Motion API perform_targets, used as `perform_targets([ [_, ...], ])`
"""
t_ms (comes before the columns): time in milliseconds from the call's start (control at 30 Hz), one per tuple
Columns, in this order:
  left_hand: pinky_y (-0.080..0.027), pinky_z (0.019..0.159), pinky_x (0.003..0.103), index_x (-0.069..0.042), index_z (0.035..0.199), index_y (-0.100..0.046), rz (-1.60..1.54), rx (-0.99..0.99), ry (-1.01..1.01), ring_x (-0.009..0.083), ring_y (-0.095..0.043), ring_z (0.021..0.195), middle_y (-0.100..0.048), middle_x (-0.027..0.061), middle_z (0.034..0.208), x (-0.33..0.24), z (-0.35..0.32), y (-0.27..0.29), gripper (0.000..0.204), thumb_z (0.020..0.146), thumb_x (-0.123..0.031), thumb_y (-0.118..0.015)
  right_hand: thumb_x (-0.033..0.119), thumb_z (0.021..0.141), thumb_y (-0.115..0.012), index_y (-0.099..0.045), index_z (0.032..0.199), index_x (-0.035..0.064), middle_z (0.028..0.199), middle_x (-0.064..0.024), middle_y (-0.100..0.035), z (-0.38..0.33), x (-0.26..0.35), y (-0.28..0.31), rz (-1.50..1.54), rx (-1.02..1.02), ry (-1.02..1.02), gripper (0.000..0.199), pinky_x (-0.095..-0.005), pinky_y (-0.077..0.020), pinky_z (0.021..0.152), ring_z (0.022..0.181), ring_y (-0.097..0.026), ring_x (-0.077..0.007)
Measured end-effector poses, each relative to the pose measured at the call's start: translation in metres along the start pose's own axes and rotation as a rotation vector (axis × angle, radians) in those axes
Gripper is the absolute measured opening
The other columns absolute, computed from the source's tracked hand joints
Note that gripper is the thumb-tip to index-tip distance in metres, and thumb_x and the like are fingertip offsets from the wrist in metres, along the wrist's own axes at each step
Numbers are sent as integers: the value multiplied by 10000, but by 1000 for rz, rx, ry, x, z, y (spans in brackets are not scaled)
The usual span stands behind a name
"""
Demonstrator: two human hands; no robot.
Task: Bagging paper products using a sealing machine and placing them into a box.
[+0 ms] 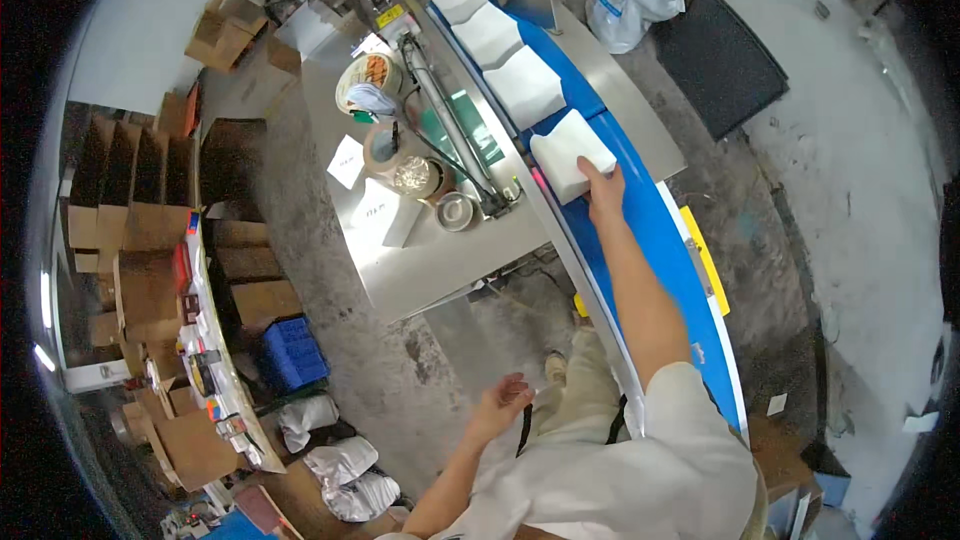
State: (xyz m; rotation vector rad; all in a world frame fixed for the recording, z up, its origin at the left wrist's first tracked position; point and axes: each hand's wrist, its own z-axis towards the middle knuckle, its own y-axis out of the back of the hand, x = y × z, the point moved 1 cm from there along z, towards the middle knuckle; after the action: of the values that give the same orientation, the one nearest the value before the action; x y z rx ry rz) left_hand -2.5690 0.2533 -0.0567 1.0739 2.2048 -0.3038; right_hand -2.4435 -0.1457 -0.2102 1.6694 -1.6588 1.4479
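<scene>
White block (pixel 568 152), upper right of centre, on blue belt (pixel 640 165); right hand (pixel 605 192) pinches its corner, thumb on top. Left hand (pixel 503 404), lower centre, half-curled, empty. Three similar blocks (pixel 488 37) near frame top.

I'd put the camera right on the wearer's head, left one of a pair, peering steeply down past the pale fabric shirt (pixel 620 480), near above the bare left hand (pixel 502 406) and bare right hand (pixel 604 190), its fisheye bending the long blue conveyor belt (pixel 665 240).
</scene>
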Motion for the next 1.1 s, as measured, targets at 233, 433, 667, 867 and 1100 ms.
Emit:
perform_targets([
  [233,-487,915,304,9,1275,-523,48,55,-83,174,-619,1050,-646,105,1136,25,-12,-3,406,941,-194,-632,249,776,-796,-504,1304,-34,1266,-166,-575,-3,18,28,-109,-118,128,667,-387,-455,937,1130,-565,-273],
  [433,-513,869,330,21,1277,-524,87,146,-242,188,-648,976,-673,123,1068,72,-34,-8,457,919,-229,-659,280,891,-668,-625,1159,7,1042,-104,-666,-134,66,146,-181,29,5,384,-313,-518,711,891,-631,-188],
  [667,-513,821,296,17,1184,-591,232,474,-408,146,-631,936,-667,98,1021,68,-75,-85,385,893,-210,-697,232,913,-682,-577,1257,0,1078,-95,-670,-408,160,280,-737,195,16,428,-309,-521,836,980,-628,-152],
  [867,-499,852,279,13,1211,-584,416,825,-487,145,-625,967,-657,87,1078,64,-124,-198,373,908,-175,-692,191,911,-683,-562,1250,-36,1147,-124,-656,-580,263,390,-561,-132,260,426,-307,-500,904,1040,-611,-168],
  [1100,-478,934,342,41,1369,-432,418,1070,-251,213,-582,1139,-575,171,1278,94,-199,-393,618,917,-296,-683,301,899,-679,-556,1295,0,1302,-168,-583,-773,301,602,-847,-1167,586,512,-366,-492,912,1156,-578,-244],
])
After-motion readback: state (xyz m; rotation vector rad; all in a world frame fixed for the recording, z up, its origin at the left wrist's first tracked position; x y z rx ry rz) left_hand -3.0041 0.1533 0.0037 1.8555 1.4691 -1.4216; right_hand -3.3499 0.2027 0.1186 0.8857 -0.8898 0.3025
